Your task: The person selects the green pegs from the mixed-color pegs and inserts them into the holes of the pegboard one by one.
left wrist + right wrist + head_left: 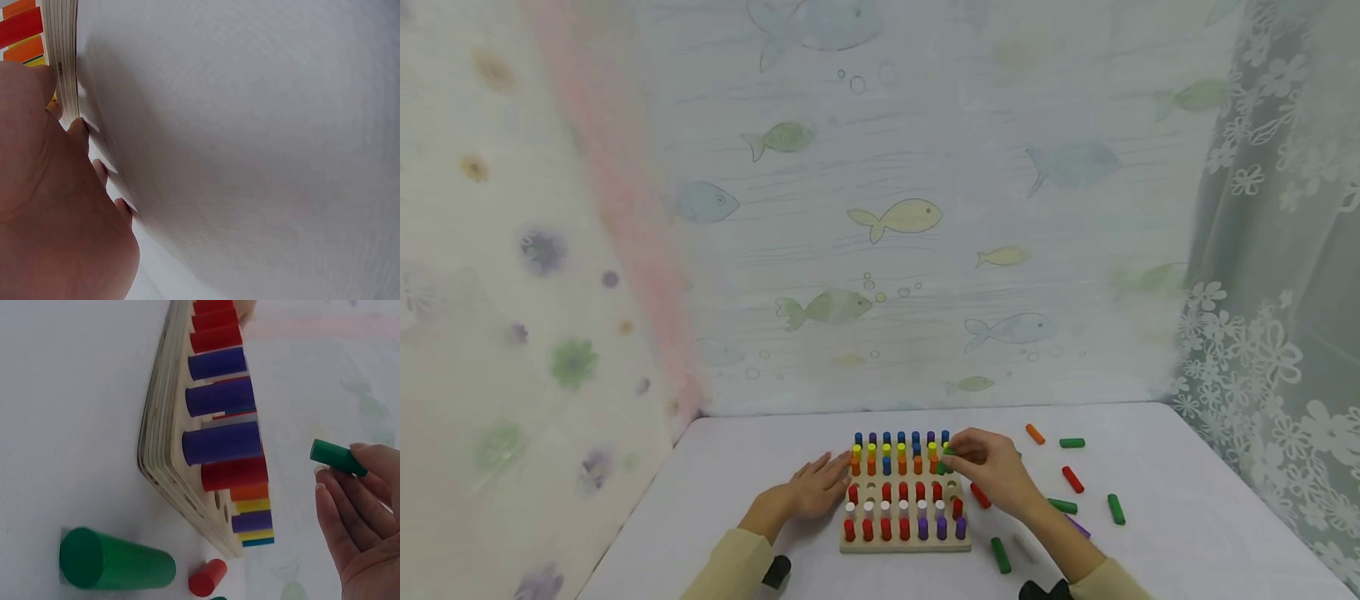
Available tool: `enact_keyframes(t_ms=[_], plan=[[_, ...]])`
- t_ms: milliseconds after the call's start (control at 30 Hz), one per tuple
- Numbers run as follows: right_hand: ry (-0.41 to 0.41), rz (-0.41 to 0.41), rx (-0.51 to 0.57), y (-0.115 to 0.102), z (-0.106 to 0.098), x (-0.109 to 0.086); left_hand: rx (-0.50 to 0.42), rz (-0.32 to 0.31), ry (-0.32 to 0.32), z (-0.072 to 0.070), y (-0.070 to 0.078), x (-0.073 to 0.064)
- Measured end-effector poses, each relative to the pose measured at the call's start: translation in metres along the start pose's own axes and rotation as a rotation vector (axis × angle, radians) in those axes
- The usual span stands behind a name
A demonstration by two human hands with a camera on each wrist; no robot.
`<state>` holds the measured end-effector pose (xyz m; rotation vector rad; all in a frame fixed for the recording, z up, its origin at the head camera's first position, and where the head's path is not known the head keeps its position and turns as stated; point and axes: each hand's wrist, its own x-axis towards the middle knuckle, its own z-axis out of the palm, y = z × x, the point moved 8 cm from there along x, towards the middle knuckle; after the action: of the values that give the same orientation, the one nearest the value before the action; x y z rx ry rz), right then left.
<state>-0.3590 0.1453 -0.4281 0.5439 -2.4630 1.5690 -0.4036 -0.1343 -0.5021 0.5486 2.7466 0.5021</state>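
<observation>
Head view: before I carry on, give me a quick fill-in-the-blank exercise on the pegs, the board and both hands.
1. The right hand pinches a ____ peg.
2. In the head view, the left hand is at the ____ side of the wooden board.
3. The board's row nearest the person has four red pegs and three ____ pegs.
4. In the head view, the loose pegs lie to the ____ of the board.

Missing words: green; left; purple; right.
</observation>
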Motion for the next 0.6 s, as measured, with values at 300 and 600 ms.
enact_keyframes(t_ms=[300, 600], plan=[[-0.005, -0.003, 0.006, -0.002, 0.013, 0.005, -0.010, -0.010, -0.004, -0.001, 0.000, 0.000], [-0.012, 0.000, 0.008, -0.002, 0.025, 0.010, -0.017, 0.000, 0.009, 0.001, -0.003, 0.001]])
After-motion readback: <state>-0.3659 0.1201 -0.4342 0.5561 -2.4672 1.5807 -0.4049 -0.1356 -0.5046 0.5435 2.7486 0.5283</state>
